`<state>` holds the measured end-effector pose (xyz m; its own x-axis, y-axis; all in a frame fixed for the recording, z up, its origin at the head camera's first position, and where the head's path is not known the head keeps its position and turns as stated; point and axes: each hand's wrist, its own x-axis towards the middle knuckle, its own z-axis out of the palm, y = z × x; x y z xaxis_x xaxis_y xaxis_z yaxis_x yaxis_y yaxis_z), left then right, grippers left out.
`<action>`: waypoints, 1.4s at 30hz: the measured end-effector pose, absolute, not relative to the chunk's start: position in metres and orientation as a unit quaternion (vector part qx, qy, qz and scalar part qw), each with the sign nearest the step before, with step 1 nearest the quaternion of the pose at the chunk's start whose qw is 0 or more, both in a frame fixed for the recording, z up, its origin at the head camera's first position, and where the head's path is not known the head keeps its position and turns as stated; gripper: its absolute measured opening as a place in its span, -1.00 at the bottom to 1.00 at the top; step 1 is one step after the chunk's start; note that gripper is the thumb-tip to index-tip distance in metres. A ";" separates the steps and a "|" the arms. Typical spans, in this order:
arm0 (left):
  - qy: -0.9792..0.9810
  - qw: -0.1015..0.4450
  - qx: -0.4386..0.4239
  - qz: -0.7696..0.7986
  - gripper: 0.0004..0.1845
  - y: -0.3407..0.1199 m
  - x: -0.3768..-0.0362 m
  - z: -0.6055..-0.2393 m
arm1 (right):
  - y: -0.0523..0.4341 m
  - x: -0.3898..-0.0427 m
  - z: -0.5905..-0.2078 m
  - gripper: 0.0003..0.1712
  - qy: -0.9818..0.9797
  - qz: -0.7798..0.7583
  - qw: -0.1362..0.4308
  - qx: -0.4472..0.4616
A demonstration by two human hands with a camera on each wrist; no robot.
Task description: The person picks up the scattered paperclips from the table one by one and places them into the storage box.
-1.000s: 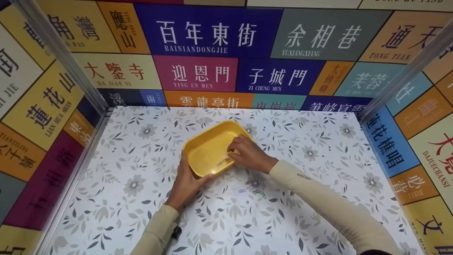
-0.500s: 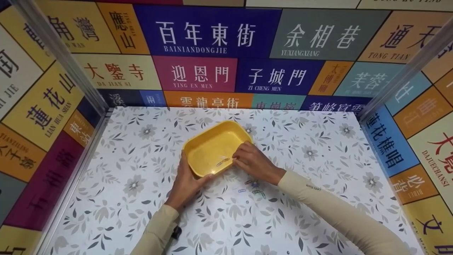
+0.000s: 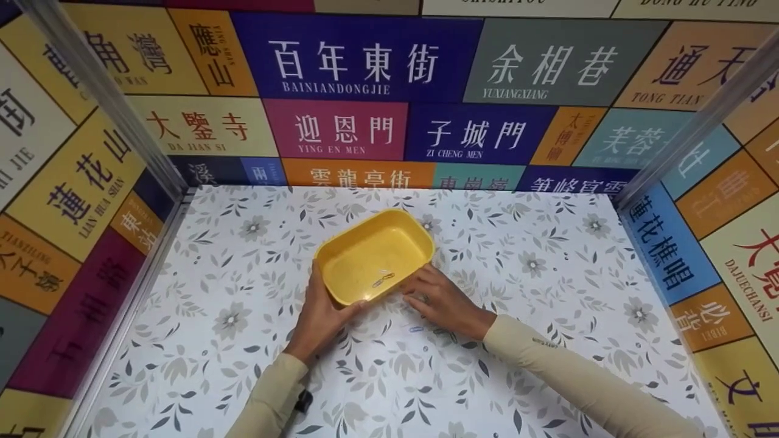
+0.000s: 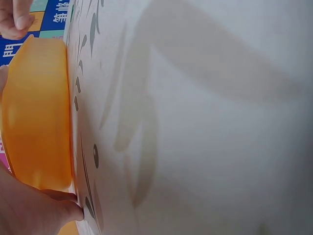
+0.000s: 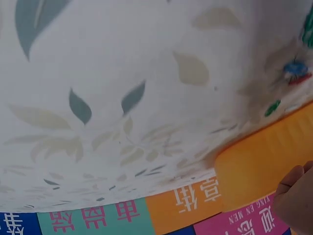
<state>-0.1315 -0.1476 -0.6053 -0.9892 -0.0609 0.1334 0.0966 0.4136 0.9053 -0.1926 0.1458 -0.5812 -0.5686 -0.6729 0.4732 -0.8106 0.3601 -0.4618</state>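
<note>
A yellow rectangular tray (image 3: 365,226) sits mid-table on the floral cloth, with a paper clip (image 3: 383,280) lying inside near its front wall. My left hand (image 3: 317,316) grips the tray's near-left corner; in the left wrist view the thumb (image 4: 39,210) presses the tray wall (image 4: 36,112). My right hand (image 3: 426,295) lies low on the cloth just in front of the tray's near-right edge, fingers stretched out over loose paper clips. One blue clip (image 3: 417,329) shows beside it. In the right wrist view, coloured clips (image 5: 296,68) lie near the tray wall (image 5: 259,166).
Printed panels with street names wall in the table at the back (image 3: 365,61), left (image 3: 73,182) and right (image 3: 718,231). Metal posts (image 3: 152,152) stand in the back corners. The floral cloth (image 3: 548,274) stretches out around the tray.
My right hand drew back out of the tray and came down on the cloth over the loose clips. A clip stays in the tray. The left hand has not moved.
</note>
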 end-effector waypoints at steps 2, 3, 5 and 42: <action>-0.839 0.070 -0.007 -0.540 0.51 -0.148 -0.131 -0.606 | 0.147 -0.191 -0.586 -0.92 -0.815 0.337 0.105 0.459; -0.839 0.068 -0.006 -0.539 0.51 -0.148 -0.131 -0.606 | 0.147 -0.191 -0.588 -0.92 -0.815 0.337 0.106 0.460; -0.841 0.065 -0.003 -0.538 0.52 -0.148 -0.131 -0.606 | 0.148 -0.191 -0.591 -0.93 -0.813 0.338 0.107 0.461; -0.850 0.035 0.025 -0.525 0.52 -0.147 -0.130 -0.603 | 0.151 -0.206 -0.610 -0.90 -0.860 0.356 -0.020 0.366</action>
<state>-0.1299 -0.1468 -0.6027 -0.9962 -0.0800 0.0334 -0.0060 0.4484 0.8938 -0.2056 0.1512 -0.6097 -0.7314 -0.6435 0.2257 -0.6148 0.4790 -0.6265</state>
